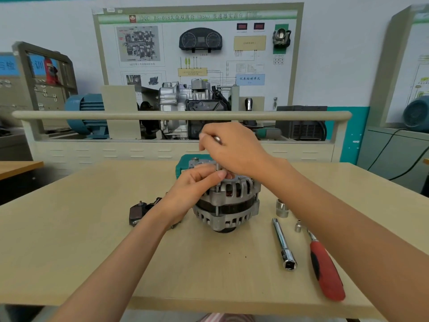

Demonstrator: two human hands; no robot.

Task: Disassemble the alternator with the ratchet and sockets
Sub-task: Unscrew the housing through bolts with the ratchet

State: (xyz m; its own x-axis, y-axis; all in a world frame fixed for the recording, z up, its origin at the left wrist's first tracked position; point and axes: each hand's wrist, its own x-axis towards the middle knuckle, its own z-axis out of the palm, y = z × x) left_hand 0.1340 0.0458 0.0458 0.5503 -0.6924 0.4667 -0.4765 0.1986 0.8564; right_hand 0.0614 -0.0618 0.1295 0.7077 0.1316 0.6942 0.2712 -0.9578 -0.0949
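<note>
While the alternator (228, 202) stands mid-table (69, 240), both hands work at its top. Right hand (232, 151) is curled round a metal tool (217, 139) whose thin shaft drops to the housing. Left hand (197, 182) pinches that shaft low down, thumb and fingers together, resting against the casing. Right of the alternator lie a large socket (282, 208), a small socket (298, 226), an extension bar (283, 244) and, nearer, the red-handled ratchet (325, 268). A dark removed part (138, 212) sits left. A green case (183, 165) is just behind.
</note>
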